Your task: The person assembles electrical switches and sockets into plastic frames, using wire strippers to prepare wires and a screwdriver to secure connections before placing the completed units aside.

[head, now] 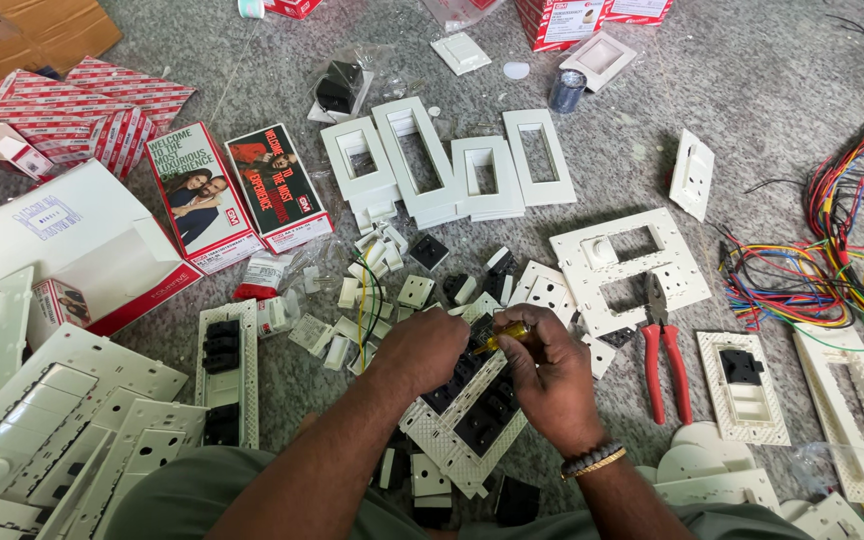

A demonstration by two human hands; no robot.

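My left hand [420, 350] rests on a white switch mounting plate [452, 435] fitted with black modules and holds it down on the floor. My right hand [549, 375] grips a small yellow-handled screwdriver [504, 335], its tip pointing at the black modules on that plate. A beaded bracelet sits on my right wrist. Loose white and black switch modules [392, 265] lie scattered just beyond both hands.
Red-handled pliers [664, 355] lie to the right. A bundle of coloured wires [832, 260] is at the far right. White cover frames [452, 165] sit in a row ahead; more plates [62, 420] pile up left. Red and white boxes [242, 195] lie upper left.
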